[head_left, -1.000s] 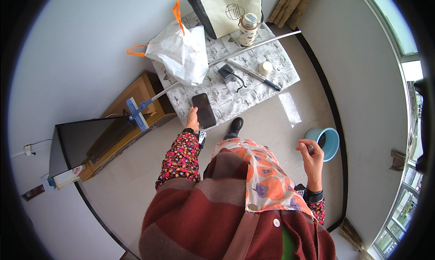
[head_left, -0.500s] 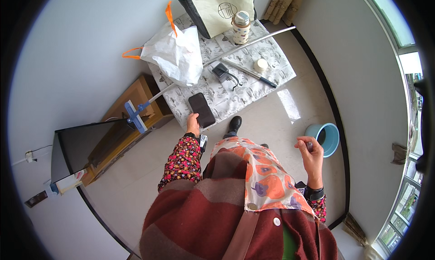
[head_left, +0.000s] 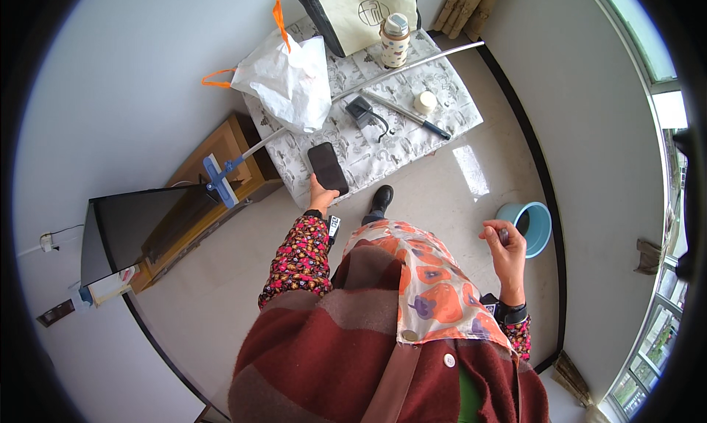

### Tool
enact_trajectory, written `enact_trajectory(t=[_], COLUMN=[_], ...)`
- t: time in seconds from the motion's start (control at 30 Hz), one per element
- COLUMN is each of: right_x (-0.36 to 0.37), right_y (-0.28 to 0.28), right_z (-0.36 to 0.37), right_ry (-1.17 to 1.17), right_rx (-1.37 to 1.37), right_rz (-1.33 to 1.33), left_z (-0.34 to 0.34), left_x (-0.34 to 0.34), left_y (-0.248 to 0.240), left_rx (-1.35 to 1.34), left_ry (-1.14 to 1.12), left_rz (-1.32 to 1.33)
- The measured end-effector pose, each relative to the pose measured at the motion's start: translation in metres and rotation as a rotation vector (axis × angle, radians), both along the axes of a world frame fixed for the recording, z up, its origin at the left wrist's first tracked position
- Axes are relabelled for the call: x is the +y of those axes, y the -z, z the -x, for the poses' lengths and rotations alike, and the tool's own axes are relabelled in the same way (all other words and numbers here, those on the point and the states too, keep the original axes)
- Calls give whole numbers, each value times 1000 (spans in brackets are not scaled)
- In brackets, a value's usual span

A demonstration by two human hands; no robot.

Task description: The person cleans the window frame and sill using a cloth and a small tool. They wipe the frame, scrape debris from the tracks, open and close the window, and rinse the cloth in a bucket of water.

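Observation:
My left hand [head_left: 322, 195] grips the near end of a black smartphone [head_left: 328, 165], which is at the near left corner of the table, screen up. Whether the phone rests on the cloth or is held just above it, I cannot tell. Off to the right, my right hand [head_left: 507, 247] is raised with its fingers curled. A small greyish thing shows between them, too small to name. Beyond the phone lie a dark square object with a black strap [head_left: 360, 111] and a silver rod with a dark grip [head_left: 412, 115].
On the cloth-covered table [head_left: 398, 152] stand a white plastic bag [head_left: 287, 88] with orange handles, a cream tote bag [head_left: 353, 18], a patterned bottle [head_left: 395, 43] and a white round lid [head_left: 425, 102]. A blue-headed mop [head_left: 220, 181] lies across it. A blue bucket [head_left: 540, 228] stands right.
My left hand and the phone have shifted slightly farther over the table, and the fingers now sit at the phone's near end. The right hand stays where it was.

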State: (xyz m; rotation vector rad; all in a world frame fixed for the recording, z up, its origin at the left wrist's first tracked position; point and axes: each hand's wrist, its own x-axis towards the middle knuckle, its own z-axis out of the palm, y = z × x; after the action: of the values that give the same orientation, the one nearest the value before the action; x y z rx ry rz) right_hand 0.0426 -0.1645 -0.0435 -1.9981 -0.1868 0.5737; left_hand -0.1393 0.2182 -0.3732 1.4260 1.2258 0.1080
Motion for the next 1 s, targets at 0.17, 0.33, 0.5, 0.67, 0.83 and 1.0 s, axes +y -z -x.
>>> enact_trajectory(t=[0.17, 0.33, 0.5, 0.67, 0.83, 1.0], right_x=[0, 3, 7, 7, 7, 6], right_y=[1, 1, 1, 1, 1, 0], right_z=[0, 0, 0, 1, 4, 7], right_ry=[0, 15, 9, 17, 25, 12], right_rx=[2, 2, -1, 5, -3, -23], right_rz=[2, 41, 8, 0, 35, 14], left_z=[0, 3, -2, -7, -4, 1], left_x=[1, 2, 3, -1, -10, -5], left_y=[8, 15, 10, -15, -26, 5], left_rx=[71, 56, -215, -198, 10, -194], left_ry=[16, 47, -178, -287, 46, -161], left_rz=[-19, -79, 95, 217, -139, 62])
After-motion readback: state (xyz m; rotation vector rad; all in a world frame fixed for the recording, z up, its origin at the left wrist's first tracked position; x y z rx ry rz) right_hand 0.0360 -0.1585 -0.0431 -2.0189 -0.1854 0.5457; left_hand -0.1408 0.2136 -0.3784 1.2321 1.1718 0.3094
